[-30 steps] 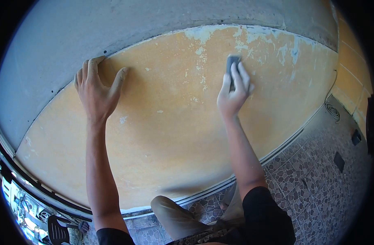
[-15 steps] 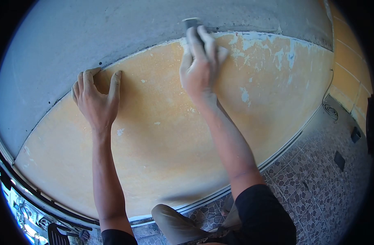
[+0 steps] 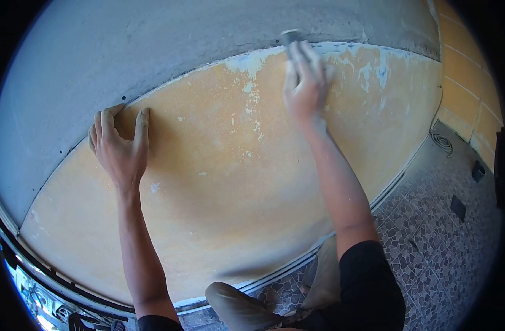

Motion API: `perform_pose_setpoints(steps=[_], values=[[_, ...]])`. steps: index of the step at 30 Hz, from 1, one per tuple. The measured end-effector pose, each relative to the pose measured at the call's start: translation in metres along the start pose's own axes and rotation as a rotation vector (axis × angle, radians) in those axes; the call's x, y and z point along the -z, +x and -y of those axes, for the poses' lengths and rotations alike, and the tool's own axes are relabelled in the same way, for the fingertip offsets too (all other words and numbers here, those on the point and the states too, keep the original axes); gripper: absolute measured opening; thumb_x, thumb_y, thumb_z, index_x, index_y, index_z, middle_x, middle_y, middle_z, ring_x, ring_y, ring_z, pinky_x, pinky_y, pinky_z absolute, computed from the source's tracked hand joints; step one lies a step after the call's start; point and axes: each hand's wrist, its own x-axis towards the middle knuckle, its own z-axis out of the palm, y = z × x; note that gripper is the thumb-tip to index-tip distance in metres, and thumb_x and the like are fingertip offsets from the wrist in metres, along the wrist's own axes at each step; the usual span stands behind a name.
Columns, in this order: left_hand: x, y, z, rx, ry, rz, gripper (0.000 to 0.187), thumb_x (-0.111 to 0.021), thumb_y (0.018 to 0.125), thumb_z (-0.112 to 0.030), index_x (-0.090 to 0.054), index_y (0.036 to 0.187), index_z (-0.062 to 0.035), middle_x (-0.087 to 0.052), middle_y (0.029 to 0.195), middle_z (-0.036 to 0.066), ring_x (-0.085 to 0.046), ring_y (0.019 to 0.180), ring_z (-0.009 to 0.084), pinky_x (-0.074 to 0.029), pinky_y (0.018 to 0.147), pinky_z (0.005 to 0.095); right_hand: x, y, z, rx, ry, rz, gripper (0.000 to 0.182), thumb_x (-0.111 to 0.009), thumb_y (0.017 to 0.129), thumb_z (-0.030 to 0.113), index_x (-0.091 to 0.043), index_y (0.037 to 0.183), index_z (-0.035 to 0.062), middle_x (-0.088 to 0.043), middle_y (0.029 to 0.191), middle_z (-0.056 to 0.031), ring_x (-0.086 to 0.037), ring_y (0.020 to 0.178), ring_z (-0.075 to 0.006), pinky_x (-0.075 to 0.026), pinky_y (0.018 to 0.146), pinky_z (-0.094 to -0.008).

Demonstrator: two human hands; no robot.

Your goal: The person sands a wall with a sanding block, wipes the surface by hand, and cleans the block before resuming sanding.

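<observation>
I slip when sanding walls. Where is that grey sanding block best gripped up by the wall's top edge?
Judging by its pose, grip the sanding block from behind, across its back: it lies flat against the orange wall, with the right hand pressing its fingers along it.

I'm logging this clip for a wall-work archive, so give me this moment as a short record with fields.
Surface: orange wall, paint flaking white along its top edge
Above it: grey band
Left hand: flat on the wall, fingertips at the grey edge
Right hand: presses a small grey block against the top edge
Floor: patterned tiles at right
</observation>
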Motion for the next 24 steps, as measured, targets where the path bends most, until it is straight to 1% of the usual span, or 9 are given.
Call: perform_pose_setpoints(steps=[2,5,8,10,13,17,20,22,24], values=[[-0.004,0.001,-0.004,0.043,0.058,-0.017,0.037,-0.084,0.092,-0.036,-0.07,0.11,-0.0075,-0.067,0.106,0.005,-0.06,0.107,0.0295,-0.042,0.105,0.0452,-0.007,0.007,-0.011,-0.121,-0.062,-0.063,0.043,-0.073,0.097,0.013,-0.073,0.14,0.0142,-0.064,0.144,-0.0083,-0.059,0.123,-0.0301,-0.04,0.11,-0.0452],[-0.004,0.001,-0.002,0.087,0.083,0.016,0.038,-0.082,0.095,-0.038,-0.071,0.114,-0.0067,-0.068,0.11,0.006,-0.06,0.11,0.029,-0.043,0.106,0.0444,0.003,-0.01,0.055,0.024,0.08,0.149,0.049,-0.073,0.097,0.015,-0.069,0.146,0.016,-0.063,0.145,-0.0076,-0.055,0.118,-0.0308,-0.047,0.105,-0.0409],[-0.001,-0.001,0.003,0.019,0.033,-0.004,0.037,-0.081,0.096,-0.037,-0.071,0.113,-0.0064,-0.069,0.11,0.006,-0.061,0.11,0.0292,-0.043,0.105,0.0447,0.006,-0.011,0.031,0.203,0.098,0.125,0.049,-0.073,0.096,0.014,-0.07,0.145,0.0168,-0.062,0.146,-0.0071,-0.053,0.117,-0.0309,-0.049,0.101,-0.0393],[0.0,0.0,0.0,0.03,0.043,0.02,0.036,-0.081,0.096,-0.037,-0.071,0.112,-0.0062,-0.069,0.11,0.006,-0.061,0.11,0.0295,-0.043,0.105,0.045,-0.003,0.001,-0.007,0.129,-0.008,0.087,0.049,-0.072,0.096,0.013,-0.069,0.145,0.0147,-0.062,0.146,-0.0082,-0.054,0.116,-0.0312,-0.047,0.103,-0.0421],[-0.001,0.0,-0.004,0.084,0.068,0.028,0.037,-0.081,0.096,-0.038,-0.072,0.113,-0.0062,-0.069,0.111,0.007,-0.061,0.111,0.0301,-0.043,0.106,0.045,-0.008,0.004,0.003,-0.314,-0.037,-0.08,0.045,-0.07,0.098,0.014,-0.071,0.142,0.0087,-0.062,0.144,-0.0135,-0.057,0.114,-0.0345,-0.041,0.108,-0.0475],[0.0,-0.001,0.002,0.07,0.029,0.02,0.039,-0.081,0.096,-0.038,-0.072,0.116,-0.0057,-0.069,0.114,0.007,-0.061,0.114,0.0299,-0.043,0.108,0.0453,0.019,-0.074,0.079,0.191,0.272,0.205,0.048,-0.07,0.097,0.013,-0.071,0.146,0.0173,-0.061,0.151,-0.0109,-0.058,0.111,-0.0329,-0.05,0.097,-0.0463],[0.007,0.0,0.005,0.061,0.002,0.079,0.04,-0.08,0.097,-0.039,-0.072,0.118,-0.0054,-0.069,0.117,0.008,-0.06,0.117,0.0293,-0.043,0.108,0.0454,0.037,-0.094,0.028,0.23,0.16,0.214,0.046,-0.069,0.099,0.013,-0.071,0.145,0.0145,-0.063,0.151,-0.0123,-0.06,0.11,-0.0308,-0.046,0.099,-0.0476],[0.006,0.0,0.005,0.021,0.005,0.073,0.039,-0.08,0.097,-0.038,-0.072,0.117,-0.0056,-0.069,0.116,0.008,-0.06,0.117,0.0294,-0.044,0.107,0.0451,0.033,-0.08,-0.005,-0.157,-0.017,0.003,0.039,-0.069,0.101,0.016,-0.074,0.139,0.0095,-0.069,0.143,-0.0136,-0.061,0.111,-0.0269,-0.04,0.102,-0.0435],[-0.002,0.0,0.002,0.071,0.037,0.059,0.039,-0.081,0.097,-0.037,-0.072,0.117,-0.0052,-0.069,0.115,0.009,-0.06,0.116,0.0294,-0.044,0.106,0.0448,0.029,-0.097,0.008,-0.256,-0.047,-0.06,0.038,-0.069,0.101,0.016,-0.075,0.139,0.0097,-0.068,0.144,-0.0141,-0.061,0.111,-0.0262,-0.04,0.1,-0.0431]])
